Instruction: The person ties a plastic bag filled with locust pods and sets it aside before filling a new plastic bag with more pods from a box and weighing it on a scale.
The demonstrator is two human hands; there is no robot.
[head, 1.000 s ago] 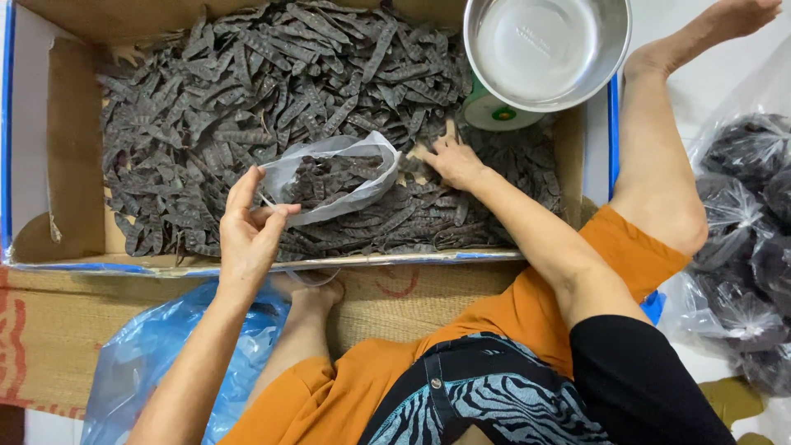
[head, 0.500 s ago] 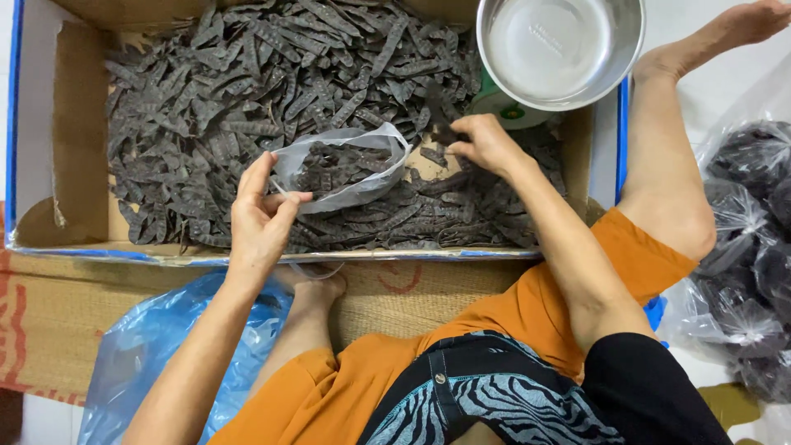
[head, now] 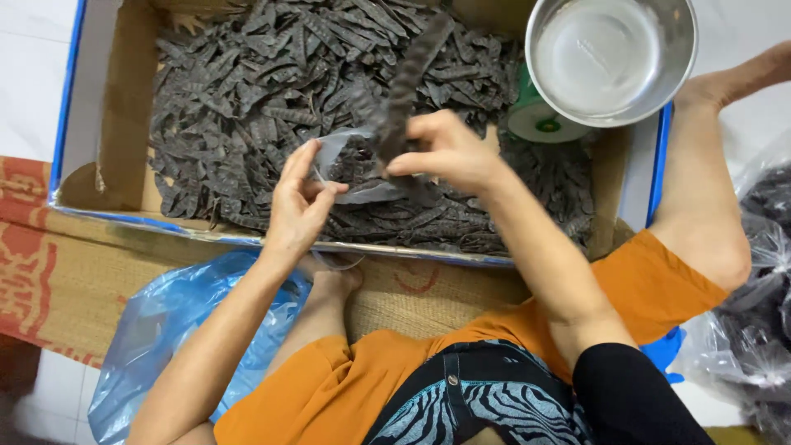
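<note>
A large cardboard box (head: 107, 140) holds a heap of dark dried pods (head: 255, 91). My left hand (head: 298, 206) pinches the rim of a small clear plastic bag (head: 350, 169) that lies open on the heap, partly filled with pods. My right hand (head: 449, 152) is raised over the bag's mouth and grips a bunch of long dark pods (head: 404, 82) that stick up and away from me.
A steel bowl (head: 611, 58) sits on a green and white scale (head: 535, 124) at the box's far right corner. Tied clear bags of pods (head: 762, 272) lie at the right. A blue plastic bag (head: 165, 330) and a woven mat (head: 49, 264) are near me.
My right hand picked up a bunch of pods from the heap and carried it left over the bag. My left hand kept hold of the bag's rim.
</note>
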